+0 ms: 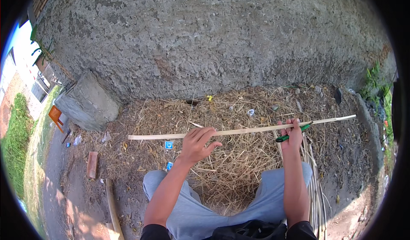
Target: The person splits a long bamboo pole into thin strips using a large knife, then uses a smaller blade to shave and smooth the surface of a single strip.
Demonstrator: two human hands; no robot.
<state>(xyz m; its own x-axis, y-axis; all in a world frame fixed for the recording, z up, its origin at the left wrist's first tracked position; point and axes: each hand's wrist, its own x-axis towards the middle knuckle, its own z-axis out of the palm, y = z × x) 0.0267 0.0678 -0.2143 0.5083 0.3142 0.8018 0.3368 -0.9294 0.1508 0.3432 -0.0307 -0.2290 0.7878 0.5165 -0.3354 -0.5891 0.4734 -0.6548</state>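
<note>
A long pale bamboo strip (pixel 245 130) lies across in front of me, held level above the straw-covered ground. My left hand (pixel 197 145) is closed over it left of its middle, the fingers curled on the strip and the thumb standing apart. Towards the strip's right part, my right hand (pixel 292 137) is turned palm up and closed around it. The same hand holds a green-handled tool (pixel 281 138), which looks like a small knife. It crosses the strip at a slant, and its blade is mostly hidden.
Long split strips (pixel 315 189) lie beside my right knee. Shavings (pixel 230 171) heap between my legs. A rough wall (pixel 230 39) rises ahead, with a concrete block (pixel 89 103) at left. A brick (pixel 92 165), a wooden pole (pixel 112 206) and an orange chair (pixel 55 114) stand or lie leftward.
</note>
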